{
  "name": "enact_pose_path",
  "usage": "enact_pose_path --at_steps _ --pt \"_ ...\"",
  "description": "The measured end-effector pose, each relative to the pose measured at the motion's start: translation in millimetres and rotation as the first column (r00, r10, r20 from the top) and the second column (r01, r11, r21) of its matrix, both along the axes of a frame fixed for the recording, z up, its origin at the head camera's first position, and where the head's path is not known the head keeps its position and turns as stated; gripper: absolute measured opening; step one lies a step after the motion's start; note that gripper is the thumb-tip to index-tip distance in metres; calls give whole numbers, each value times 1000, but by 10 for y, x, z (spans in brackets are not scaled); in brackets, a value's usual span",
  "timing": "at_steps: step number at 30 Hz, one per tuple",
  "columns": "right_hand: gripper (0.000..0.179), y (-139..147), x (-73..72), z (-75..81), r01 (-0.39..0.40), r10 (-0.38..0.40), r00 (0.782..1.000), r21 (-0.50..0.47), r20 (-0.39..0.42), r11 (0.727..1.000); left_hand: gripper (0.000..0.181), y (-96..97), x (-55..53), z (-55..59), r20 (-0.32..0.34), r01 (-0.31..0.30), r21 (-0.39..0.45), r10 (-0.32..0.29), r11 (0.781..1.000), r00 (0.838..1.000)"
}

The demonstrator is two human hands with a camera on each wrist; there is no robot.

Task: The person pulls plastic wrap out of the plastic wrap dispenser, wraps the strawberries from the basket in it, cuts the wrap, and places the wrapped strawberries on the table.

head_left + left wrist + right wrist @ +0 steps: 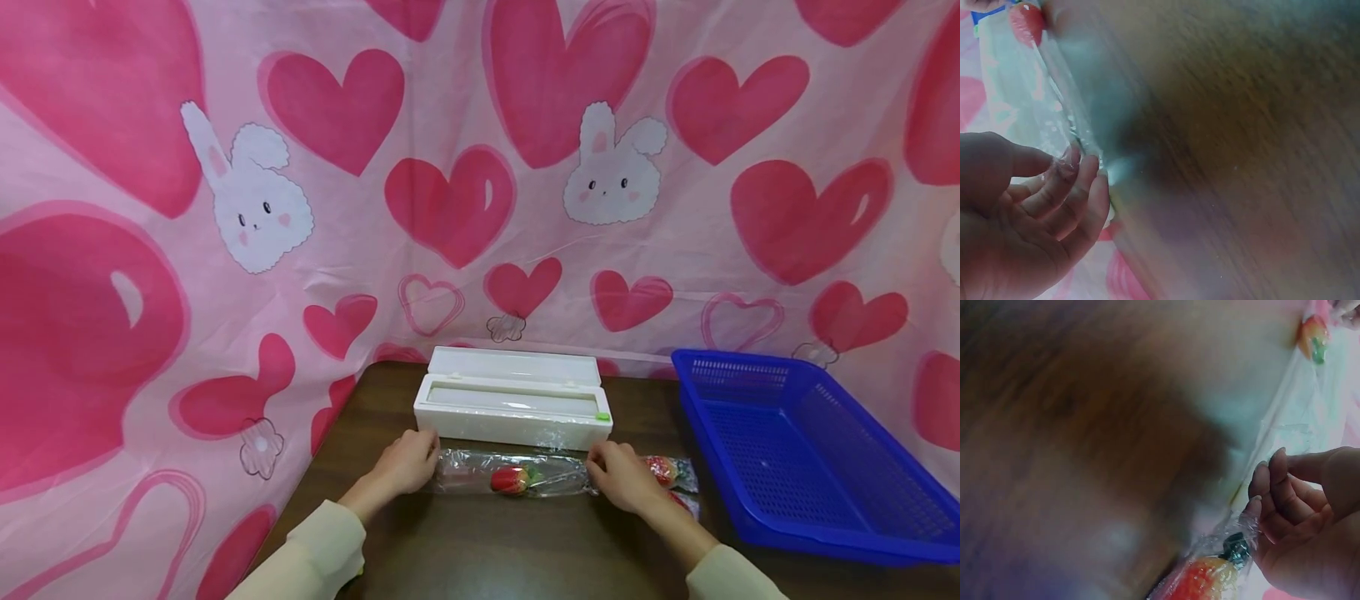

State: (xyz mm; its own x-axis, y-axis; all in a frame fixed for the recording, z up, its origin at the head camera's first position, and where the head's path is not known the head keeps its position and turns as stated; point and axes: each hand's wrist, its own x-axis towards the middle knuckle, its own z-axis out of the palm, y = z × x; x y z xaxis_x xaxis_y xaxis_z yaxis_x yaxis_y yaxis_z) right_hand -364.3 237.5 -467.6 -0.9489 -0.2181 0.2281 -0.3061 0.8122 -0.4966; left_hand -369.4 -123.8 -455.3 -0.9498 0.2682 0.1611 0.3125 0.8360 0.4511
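Note:
A strip of clear plastic film [465, 472] lies stretched across the table between both hands. On its middle sits a red strawberry-like fruit [510, 479] with a green top, also seen in the right wrist view as a red-orange fruit [1314, 340]. My left hand [411, 462] pinches the film's left end between thumb and fingers. At the other end my right hand [624, 477] pinches the film with its fingertips. Just behind the film stands a white film dispenser box [510, 427], lid raised, a green slider [602, 416] at its right.
Film-wrapped red fruits [662, 469] lie beside and partly behind the right hand. Right of them a blue plastic basket [787, 458] reaches past the table's right side. A pink cloth with hearts and rabbits [450, 208] hangs behind the dark wooden table [487, 550].

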Motion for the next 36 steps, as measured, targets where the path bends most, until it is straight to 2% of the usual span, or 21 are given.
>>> enact_pose_path --at_steps 4,10,14,22,32,36 --pt "18 -20 13 -27 -2 1 1000 34 29 999 18 13 -28 -37 7 7 -60 -7 998 1000" --pt "17 -18 22 -19 -37 36 999 50 22 998 26 15 -25 -57 1 26 -139 -26 990 1000" --pt "19 -2 18 -7 -59 58 998 48 26 997 27 0 -24 -70 -18 41 -165 -45 985 999" --pt "20 30 -1 -30 -120 119 993 40 24 992 24 -47 -63 -167 -66 73 -221 -89 972 994" --pt "18 72 -15 -13 -130 129 991 25 39 991 24 -84 -94 -223 -117 67 -252 -99 965 988" --pt "18 89 -11 7 -132 131 990 4 53 991 25 -104 -101 -219 -119 65 -236 -95 970 988"
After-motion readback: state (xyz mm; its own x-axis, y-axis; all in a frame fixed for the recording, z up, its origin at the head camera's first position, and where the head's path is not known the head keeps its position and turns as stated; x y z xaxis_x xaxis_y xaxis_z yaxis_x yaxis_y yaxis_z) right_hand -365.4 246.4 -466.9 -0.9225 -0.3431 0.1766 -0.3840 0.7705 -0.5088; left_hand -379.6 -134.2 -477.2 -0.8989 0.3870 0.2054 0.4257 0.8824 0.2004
